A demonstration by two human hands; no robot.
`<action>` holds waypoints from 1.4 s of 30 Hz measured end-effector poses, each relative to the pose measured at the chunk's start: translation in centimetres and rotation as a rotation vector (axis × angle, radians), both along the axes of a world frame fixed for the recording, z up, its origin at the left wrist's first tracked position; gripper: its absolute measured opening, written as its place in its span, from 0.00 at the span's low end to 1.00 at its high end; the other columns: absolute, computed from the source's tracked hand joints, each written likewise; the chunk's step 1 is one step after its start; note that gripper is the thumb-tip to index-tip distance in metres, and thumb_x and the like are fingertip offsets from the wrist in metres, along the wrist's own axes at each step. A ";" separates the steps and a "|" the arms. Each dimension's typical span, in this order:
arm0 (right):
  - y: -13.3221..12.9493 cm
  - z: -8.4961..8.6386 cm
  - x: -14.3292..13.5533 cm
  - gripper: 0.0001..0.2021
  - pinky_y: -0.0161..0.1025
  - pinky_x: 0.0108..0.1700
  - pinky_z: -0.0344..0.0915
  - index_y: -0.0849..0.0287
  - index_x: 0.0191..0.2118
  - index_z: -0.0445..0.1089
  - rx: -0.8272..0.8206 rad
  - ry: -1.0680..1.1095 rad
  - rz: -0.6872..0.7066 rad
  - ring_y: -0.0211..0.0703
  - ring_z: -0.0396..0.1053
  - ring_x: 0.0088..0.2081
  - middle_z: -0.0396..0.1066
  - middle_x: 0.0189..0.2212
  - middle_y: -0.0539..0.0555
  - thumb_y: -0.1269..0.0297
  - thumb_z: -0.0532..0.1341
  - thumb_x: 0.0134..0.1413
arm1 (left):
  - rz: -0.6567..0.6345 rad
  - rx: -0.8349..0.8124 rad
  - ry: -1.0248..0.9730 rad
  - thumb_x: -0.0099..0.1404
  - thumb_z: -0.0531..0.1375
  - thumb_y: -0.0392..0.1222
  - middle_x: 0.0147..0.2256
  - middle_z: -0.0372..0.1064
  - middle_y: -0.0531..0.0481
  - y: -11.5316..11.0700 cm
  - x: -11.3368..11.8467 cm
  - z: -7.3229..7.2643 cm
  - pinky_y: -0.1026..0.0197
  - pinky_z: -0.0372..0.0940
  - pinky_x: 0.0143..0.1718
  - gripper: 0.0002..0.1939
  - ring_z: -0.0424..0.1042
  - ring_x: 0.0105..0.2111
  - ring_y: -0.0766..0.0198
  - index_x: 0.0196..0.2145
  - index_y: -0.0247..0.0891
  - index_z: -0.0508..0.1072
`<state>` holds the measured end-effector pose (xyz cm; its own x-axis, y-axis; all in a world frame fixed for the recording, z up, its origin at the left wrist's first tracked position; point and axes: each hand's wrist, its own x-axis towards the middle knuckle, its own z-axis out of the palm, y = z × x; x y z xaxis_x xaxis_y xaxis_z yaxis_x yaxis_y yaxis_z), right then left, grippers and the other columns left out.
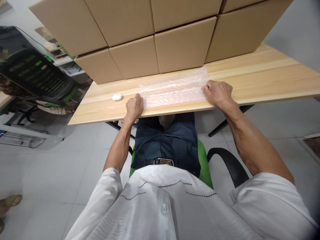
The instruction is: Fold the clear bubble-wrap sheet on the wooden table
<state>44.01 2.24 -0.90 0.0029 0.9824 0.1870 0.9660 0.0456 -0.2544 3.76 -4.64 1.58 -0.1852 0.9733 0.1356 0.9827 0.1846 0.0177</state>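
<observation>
We had a crinkled, translucent plastic sheet (172, 88) lying flat on the pale, wood-grained counter (265, 78), our curled left hand (135, 106) and right hand (218, 94) gripping its opposite ends, the fingertips mostly hidden. A smooth, rounded white case (117, 97) sat near the left. Beyond stood stacked brown cardboard boxes (135, 56), the upper ones cut off; we couldn't see inside them.

White shirt (140, 216), navy trousers (150, 143)
</observation>
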 end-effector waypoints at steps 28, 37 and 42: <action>-0.2 -0.2 0.1 0.23 0.60 0.52 0.69 0.52 0.58 0.87 0.005 -0.039 -0.012 0.75 0.81 0.54 0.88 0.49 0.71 0.50 0.55 0.85 | 0.020 -0.008 -0.040 0.90 0.52 0.45 0.58 0.87 0.30 0.0 0.1 0.3 0.43 0.73 0.63 0.18 0.83 0.62 0.37 0.63 0.41 0.79; -0.2 -0.1 -0.1 0.25 0.62 0.54 0.72 0.55 0.60 0.87 0.017 -0.004 0.003 0.76 0.82 0.53 0.88 0.48 0.73 0.48 0.55 0.84 | 0.028 -0.006 -0.049 0.89 0.52 0.45 0.58 0.88 0.31 0.0 0.1 0.4 0.43 0.73 0.62 0.18 0.83 0.61 0.38 0.62 0.42 0.80; -0.4 0.2 -0.2 0.22 0.58 0.52 0.68 0.59 0.59 0.87 -0.003 -0.053 -0.024 0.71 0.81 0.53 0.87 0.51 0.74 0.55 0.57 0.83 | 0.020 -0.015 -0.052 0.90 0.52 0.45 0.58 0.87 0.29 -0.2 0.3 0.7 0.42 0.73 0.63 0.18 0.83 0.62 0.36 0.62 0.40 0.80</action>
<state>43.76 1.83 -0.74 0.0169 0.9827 0.1843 0.9789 0.0213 -0.2034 4.11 -4.86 2.25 -0.2114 0.9712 0.1103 0.9765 0.2052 0.0654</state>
